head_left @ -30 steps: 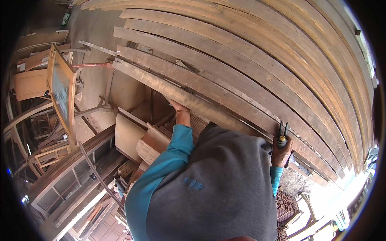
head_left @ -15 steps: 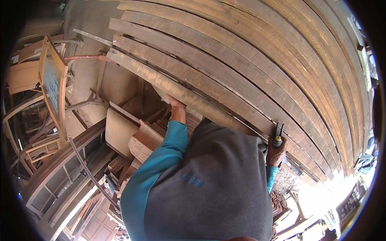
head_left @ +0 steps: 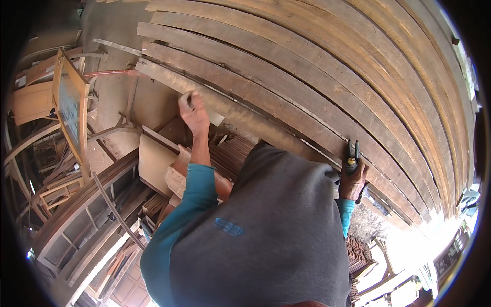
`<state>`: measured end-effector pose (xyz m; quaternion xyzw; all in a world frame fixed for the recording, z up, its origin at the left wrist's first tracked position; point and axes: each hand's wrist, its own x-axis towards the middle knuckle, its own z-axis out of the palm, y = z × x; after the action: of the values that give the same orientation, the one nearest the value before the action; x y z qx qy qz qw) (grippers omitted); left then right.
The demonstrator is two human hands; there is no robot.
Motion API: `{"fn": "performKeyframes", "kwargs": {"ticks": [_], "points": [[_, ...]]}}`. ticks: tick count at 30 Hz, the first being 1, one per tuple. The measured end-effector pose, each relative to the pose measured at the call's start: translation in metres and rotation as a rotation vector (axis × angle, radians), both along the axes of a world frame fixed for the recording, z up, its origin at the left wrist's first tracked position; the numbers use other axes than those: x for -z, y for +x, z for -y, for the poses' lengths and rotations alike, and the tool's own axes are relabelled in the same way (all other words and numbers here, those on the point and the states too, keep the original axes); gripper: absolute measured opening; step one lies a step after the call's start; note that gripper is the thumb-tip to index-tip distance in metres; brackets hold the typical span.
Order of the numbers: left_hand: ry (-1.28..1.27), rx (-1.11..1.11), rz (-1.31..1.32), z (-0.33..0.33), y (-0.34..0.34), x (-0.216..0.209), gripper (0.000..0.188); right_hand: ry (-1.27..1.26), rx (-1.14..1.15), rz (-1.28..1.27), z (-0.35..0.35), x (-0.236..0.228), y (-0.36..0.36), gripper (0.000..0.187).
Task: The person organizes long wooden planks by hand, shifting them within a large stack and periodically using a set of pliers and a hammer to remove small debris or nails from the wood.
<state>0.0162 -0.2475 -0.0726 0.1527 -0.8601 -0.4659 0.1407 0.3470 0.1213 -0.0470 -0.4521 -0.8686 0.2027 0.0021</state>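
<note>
My left hand [head_left: 194, 112] is raised near the closest plank [head_left: 240, 113], toward its far-left end. Its fingers curl toward the thumb, and I cannot make out whether anything is between them. In my right hand [head_left: 353, 181] is a black two-pronged tool [head_left: 351, 159] with a brass-coloured round part. Its prongs point away from me over the planks. Long brown wooden planks [head_left: 286, 77] lie side by side, with narrow dark gaps between some of them. A pale flat piece [head_left: 216, 118] shows beside my left wrist, partly under the nearest plank.
Stacked brown roof tiles [head_left: 230, 156] are below the planks. Left of me stand a wood-framed glass panel [head_left: 71, 105], more window frames [head_left: 71, 235] and a curved wooden strip [head_left: 115, 210]. More tiles [head_left: 359, 256] lie at my right, near bright light.
My left hand has come away from under the nearest plank's edge and moved left and up, its fingers now curled. The right hand keeps the tool, hardly shifted.
</note>
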Motion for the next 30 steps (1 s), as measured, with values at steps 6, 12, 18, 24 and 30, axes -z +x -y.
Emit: {"fn": "performKeyframes", "kwargs": {"ticks": [6,12,18,24,30], "points": [[0.354,0.042,0.475,-0.049,-0.029,-0.024,0.055,0.004,-0.022,-0.040,0.001,-0.003,-0.002,0.048],[0.567,0.048,0.338,-0.049,-0.035,-0.006,0.072,0.014,0.003,-0.065,0.000,0.003,-0.007,0.045],[0.535,0.197,0.313,-0.059,-0.042,0.015,0.093,-0.074,0.106,0.051,-0.009,0.006,0.009,0.043],[0.389,0.166,0.337,-0.051,-0.041,0.012,0.077,-0.071,0.040,-0.115,-0.010,-0.008,0.006,0.041],[0.402,0.238,0.357,-0.047,-0.053,0.008,0.070,-0.192,0.190,-0.200,0.011,-0.042,0.024,0.038]]}}
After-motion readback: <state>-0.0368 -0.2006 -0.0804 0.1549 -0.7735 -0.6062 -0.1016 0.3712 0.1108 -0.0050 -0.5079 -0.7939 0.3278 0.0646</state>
